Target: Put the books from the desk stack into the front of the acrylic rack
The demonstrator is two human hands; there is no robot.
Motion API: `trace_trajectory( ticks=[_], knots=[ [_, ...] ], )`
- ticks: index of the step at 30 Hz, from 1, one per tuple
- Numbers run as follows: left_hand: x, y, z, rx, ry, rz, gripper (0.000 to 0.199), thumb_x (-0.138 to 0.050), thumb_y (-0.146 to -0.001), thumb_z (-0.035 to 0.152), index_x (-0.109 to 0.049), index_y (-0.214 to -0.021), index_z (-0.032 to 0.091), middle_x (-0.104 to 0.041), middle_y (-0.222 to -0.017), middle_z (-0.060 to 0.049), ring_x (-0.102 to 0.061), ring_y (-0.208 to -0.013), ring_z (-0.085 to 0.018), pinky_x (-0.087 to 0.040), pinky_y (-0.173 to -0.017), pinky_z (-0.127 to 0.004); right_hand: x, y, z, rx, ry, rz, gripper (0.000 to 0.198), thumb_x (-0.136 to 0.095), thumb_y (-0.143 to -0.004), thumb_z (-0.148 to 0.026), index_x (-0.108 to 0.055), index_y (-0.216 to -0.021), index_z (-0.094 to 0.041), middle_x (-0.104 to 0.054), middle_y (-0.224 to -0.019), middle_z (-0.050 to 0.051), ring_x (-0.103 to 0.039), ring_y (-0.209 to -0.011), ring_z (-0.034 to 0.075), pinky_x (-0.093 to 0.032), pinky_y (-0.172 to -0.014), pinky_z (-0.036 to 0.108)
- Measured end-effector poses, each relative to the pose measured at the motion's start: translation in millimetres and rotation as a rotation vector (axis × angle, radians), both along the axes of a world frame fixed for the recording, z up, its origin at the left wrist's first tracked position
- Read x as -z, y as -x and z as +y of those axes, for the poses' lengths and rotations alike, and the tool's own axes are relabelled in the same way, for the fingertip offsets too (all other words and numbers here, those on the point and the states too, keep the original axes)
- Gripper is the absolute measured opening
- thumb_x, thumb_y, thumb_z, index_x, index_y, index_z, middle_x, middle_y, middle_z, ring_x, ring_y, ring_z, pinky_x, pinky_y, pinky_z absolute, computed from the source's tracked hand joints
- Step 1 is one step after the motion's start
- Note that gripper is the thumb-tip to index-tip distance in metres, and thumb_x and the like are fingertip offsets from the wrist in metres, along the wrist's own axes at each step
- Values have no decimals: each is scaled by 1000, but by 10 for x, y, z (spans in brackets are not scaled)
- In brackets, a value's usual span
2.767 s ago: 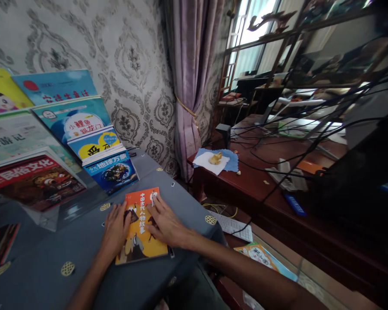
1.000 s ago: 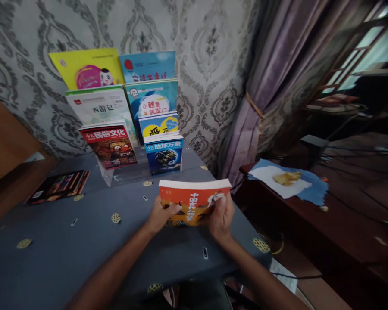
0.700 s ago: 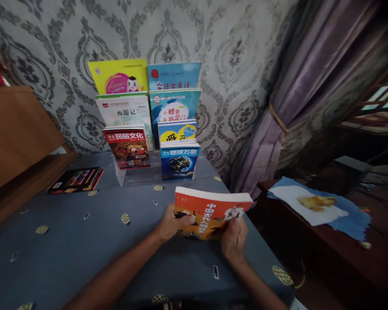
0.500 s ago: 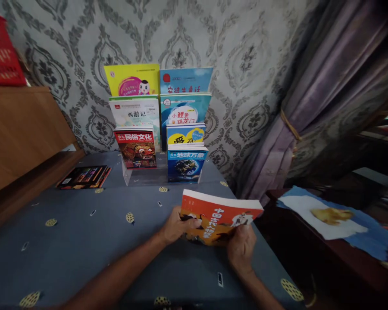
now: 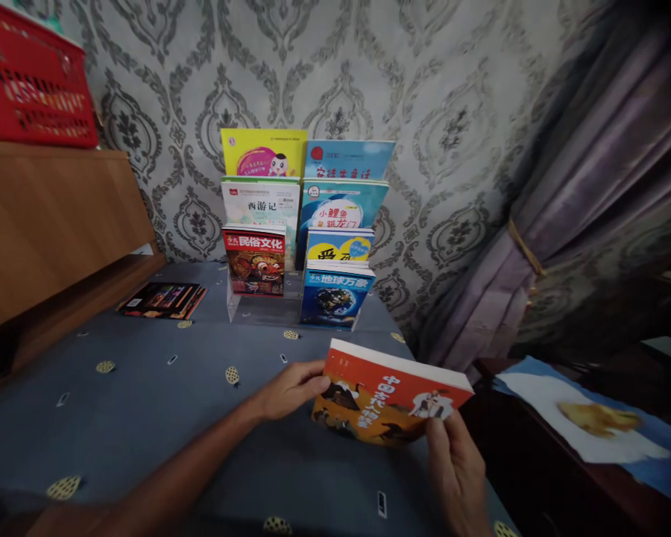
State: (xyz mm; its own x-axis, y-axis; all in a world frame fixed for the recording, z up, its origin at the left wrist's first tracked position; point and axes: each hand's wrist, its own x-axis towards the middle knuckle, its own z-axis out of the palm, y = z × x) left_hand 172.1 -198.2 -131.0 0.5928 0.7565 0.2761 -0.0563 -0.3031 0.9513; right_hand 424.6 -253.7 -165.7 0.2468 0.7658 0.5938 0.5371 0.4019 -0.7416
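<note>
Both my hands have hold of a thick paperback book (image 5: 388,399) with an orange-red cover, white Chinese lettering and drawn figures. It is tilted above the table, its white page edge uppermost. My left hand (image 5: 294,389) pinches the left edge, thumb at the cover's border and fingertips partly hidden behind. At the lower right, my right hand (image 5: 455,455) grips the book with its thumb on the front cover. Beyond it, a clear display rack (image 5: 262,308) carries several upright books in two columns, among them a red-covered book (image 5: 256,261) and a blue earth-cover book (image 5: 337,297).
A pile of dark books (image 5: 162,300) lies on the patterned blue tablecloth (image 5: 201,418) at left. Beside it stands a wooden cabinet (image 5: 61,231) bearing a red basket (image 5: 39,82). A tied purple curtain (image 5: 492,268) hangs at right, near a blue-and-white cloth (image 5: 581,425).
My left thumb has drawn back from the cover to its left edge. My right hand has shifted toward the lower right of the book. The view has turned slightly left.
</note>
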Motion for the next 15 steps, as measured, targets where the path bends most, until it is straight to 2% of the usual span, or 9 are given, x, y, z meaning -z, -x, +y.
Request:
trace_trajectory(
  ticks=[3, 6, 8, 11, 15],
  knots=[
    [34, 63, -58, -50, 20, 39, 55, -49, -93, 62, -72, -114, 17, -71, -101, -8, -64, -89, -20, -50, -76, -26, -123, -77, -65, -45, 59, -64, 40, -49, -92, -60, -66, -89, -24, -66, -75, 3, -63, -72, 23, -50, -62, 29],
    [93, 35, -102, -69, 85, 30, 55, -49, -92, 64, -71, -107, 16, -67, -93, -7, -57, -70, -14, -47, -59, -21, -174, -95, -104, -69, 77, -97, 40, -48, -92, -61, -66, -88, -25, -58, -62, 0, -57, -58, 21, -46, -53, 28],
    [135, -12, -119, -79, 140, -22, 57, -49, -91, 66, -70, -102, 15, -64, -91, -6, -55, -67, -13, -49, -56, -21, -156, -86, -114, -72, 79, -105, 41, -47, -93, -61, -67, -91, -26, -54, -58, -1, -53, -53, 20, -44, -50, 28],
    [206, -68, -129, -111, 195, -98, 62, -47, -89, 71, -68, -95, 14, -60, -88, -6, -56, -72, -14, -51, -55, -21, -83, -67, -120, -37, 67, -109, 43, -45, -94, -62, -67, -98, -25, -54, -61, -1, -52, -54, 20, -42, -50, 28],
    [295, -65, -144, -113, 173, -110, 65, -46, -88, 74, -64, -93, 12, -55, -83, -3, -56, -67, -12, -52, -54, -23, -33, -39, -134, 5, 45, -102, 45, -44, -95, -64, -64, -89, -24, -51, -59, -1, -48, -53, 18, -40, -51, 28]
  ],
)
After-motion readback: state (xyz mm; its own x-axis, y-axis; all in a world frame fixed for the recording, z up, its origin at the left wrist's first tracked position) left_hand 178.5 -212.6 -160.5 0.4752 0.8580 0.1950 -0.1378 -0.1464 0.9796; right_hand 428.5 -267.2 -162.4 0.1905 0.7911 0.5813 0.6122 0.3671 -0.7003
